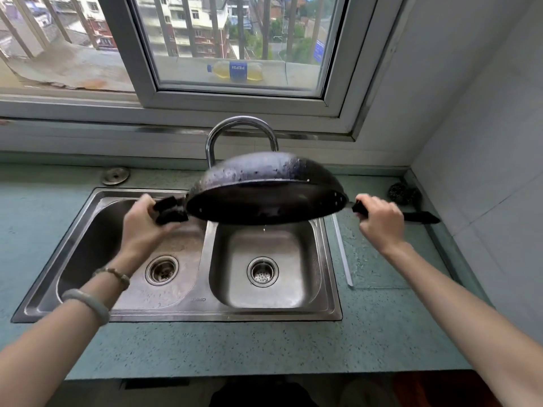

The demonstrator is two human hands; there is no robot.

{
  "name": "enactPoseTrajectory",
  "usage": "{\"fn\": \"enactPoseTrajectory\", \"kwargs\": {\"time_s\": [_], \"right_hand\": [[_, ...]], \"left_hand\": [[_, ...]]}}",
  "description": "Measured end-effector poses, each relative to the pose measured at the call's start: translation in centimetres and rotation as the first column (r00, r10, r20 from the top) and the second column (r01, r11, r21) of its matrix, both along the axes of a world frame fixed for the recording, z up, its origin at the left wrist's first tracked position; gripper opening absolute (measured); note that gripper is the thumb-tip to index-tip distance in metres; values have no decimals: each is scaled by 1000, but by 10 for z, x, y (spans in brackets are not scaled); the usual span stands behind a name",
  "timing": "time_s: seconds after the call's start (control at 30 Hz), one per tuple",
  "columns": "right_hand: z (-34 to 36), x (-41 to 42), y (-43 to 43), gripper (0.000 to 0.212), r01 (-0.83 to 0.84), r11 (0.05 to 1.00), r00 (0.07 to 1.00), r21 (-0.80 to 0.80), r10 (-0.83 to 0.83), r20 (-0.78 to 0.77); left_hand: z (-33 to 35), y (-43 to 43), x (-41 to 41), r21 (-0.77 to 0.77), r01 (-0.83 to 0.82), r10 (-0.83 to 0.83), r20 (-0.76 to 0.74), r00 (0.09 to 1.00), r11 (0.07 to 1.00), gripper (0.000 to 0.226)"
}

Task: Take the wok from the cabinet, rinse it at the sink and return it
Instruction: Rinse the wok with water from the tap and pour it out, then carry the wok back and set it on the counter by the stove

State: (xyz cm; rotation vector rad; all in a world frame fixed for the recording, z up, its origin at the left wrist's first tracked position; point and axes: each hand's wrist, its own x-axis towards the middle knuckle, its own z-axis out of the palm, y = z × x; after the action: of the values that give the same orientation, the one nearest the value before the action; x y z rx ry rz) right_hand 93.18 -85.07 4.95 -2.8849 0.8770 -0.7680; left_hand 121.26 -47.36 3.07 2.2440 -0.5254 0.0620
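Nearest, the speckled teal stone counter (264,348) carries a double-bowl stainless steel sink (188,311). Above it, the left hand (141,223), with a pale jade bangle (86,304) and a beaded bracelet (113,274) on its wrist, has its grip closed around the short black side handle (170,210) of the dark round metal wok (264,189). The right hand (380,220) has its grip wrapped fully around the long black handle (420,217). The wok is held upside down, tilted, over the right bowl and the divider, wet on its outside. Behind it rises the curved chrome tap (235,127). A dark scouring ball (404,193) sits on the counter's far right corner. Beyond the window (235,92) lies a plastic Pepsi bottle (235,71).
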Motion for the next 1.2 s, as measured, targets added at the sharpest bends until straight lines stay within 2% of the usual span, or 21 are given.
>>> {"fn": "enactPoseTrajectory", "kwargs": {"time_s": [0.07,0.13,0.23,0.33,0.4,0.47,0.6,0.7,0.77,0.83,0.9,0.97,1.07,1.2], "right_hand": [[13,6,-4,26,4,997,997,-77,3,81],[9,7,-2,25,4,996,995,-89,5,99],[-21,-8,12,30,-21,999,1000,-28,21,-3],[-48,-19,19,37,17,995,975,100,5,-220],[-49,-20,15,38,29,993,970,111,-1,-243],[-36,-16,8,36,6,998,986,68,5,-169],[4,-2,-8,31,6,997,999,-74,-3,37],[3,-3,-8,30,26,996,997,-90,-19,78],[-14,-11,0,31,9,999,1000,-47,-8,20],[-35,-20,8,31,6,999,996,35,-3,-94],[-49,-24,10,31,15,996,980,93,4,-201],[-51,-23,9,32,37,990,951,135,7,-310],[-27,-11,-6,27,45,980,941,195,24,-338],[38,14,-30,35,49,975,930,215,34,-366]], "left_hand": [[13,-3,12,-82,-29,31,22,999,996,51],[12,-1,10,-95,-22,26,42,999,995,51],[-10,9,-13,53,33,-36,70,997,998,52],[-30,14,-29,265,36,-28,-34,999,964,54],[-29,12,-31,315,45,-25,-67,997,948,54],[-18,8,-23,241,73,-71,-17,997,968,57],[17,-2,2,-42,72,-68,81,994,997,52],[19,-1,8,-67,68,-59,132,989,995,50],[2,4,-2,41,100,-105,169,980,994,50],[-20,8,-11,246,118,-165,182,969,962,53],[-32,7,-19,371,111,-151,80,985,922,55],[-33,4,-20,399,111,-111,-22,994,910,55],[-19,-1,-11,298,117,-87,-110,990,947,55],[30,-7,18,-21,103,-105,-249,963,994,47]]}}
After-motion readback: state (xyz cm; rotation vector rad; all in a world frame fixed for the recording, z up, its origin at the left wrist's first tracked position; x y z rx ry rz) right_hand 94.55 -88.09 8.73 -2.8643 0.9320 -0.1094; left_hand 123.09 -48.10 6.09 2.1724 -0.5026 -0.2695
